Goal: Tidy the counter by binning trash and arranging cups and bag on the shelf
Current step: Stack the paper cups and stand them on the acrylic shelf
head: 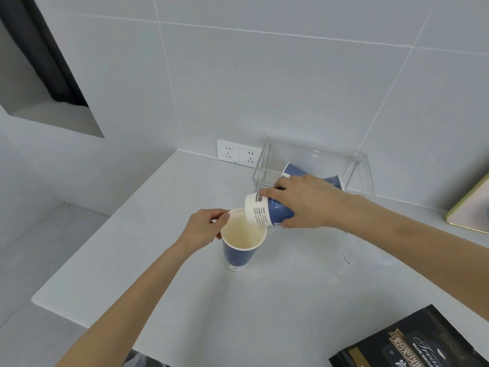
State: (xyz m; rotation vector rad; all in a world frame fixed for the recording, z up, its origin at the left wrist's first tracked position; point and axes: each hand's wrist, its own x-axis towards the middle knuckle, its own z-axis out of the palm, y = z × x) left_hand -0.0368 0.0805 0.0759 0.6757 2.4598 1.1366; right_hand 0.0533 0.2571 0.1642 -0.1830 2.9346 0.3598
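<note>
A blue and white paper cup [239, 247] stands upright in the middle of the white counter [185, 300], its inside pale and bare. My left hand [203, 229] pinches its rim on the left side. My right hand [304, 201] grips a second blue cup [260, 210] sideways, its white base pointing left just over the upright cup's rim. A third blue cup [295, 169] lies on its side inside the clear acrylic shelf [264, 160] behind my right hand. A black bag with gold lettering [412, 343] lies at the near right edge.
A double wall socket [239, 154] sits just left of the acrylic shelf. A gold-edged board [473, 207] leans at the far right. The counter's left edge drops to a grey floor [34, 247]. A wall recess [53, 112] is at upper left.
</note>
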